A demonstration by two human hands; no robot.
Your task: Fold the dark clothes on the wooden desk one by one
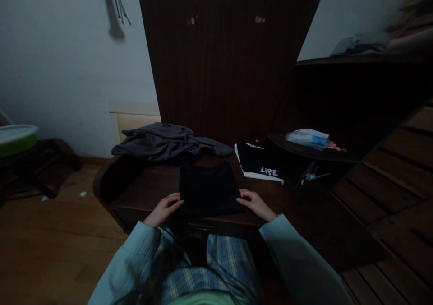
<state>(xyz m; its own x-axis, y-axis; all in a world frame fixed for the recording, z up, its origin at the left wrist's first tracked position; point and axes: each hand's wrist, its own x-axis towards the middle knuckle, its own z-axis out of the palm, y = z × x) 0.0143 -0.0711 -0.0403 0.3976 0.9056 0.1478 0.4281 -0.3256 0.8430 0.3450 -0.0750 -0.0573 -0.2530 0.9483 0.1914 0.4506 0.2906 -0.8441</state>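
A folded black shirt (210, 190) lies flat on the dark wooden surface in front of me, its neckline toward the back. My left hand (165, 209) pinches its left edge between thumb and fingers. On the opposite side, my right hand (255, 203) grips the right edge in the same way. Behind the shirt is a crumpled dark grey garment (165, 141). To the right rests a folded black-and-white garment (259, 163) with white lettering.
The wooden surface (126, 194) has a raised, rounded left end. At the right, a small shelf (284, 143) holds a plastic packet (307, 138), below a larger shelf with folded cloths (361, 43). A green basin (18, 140) stands at far left on a dark stool.
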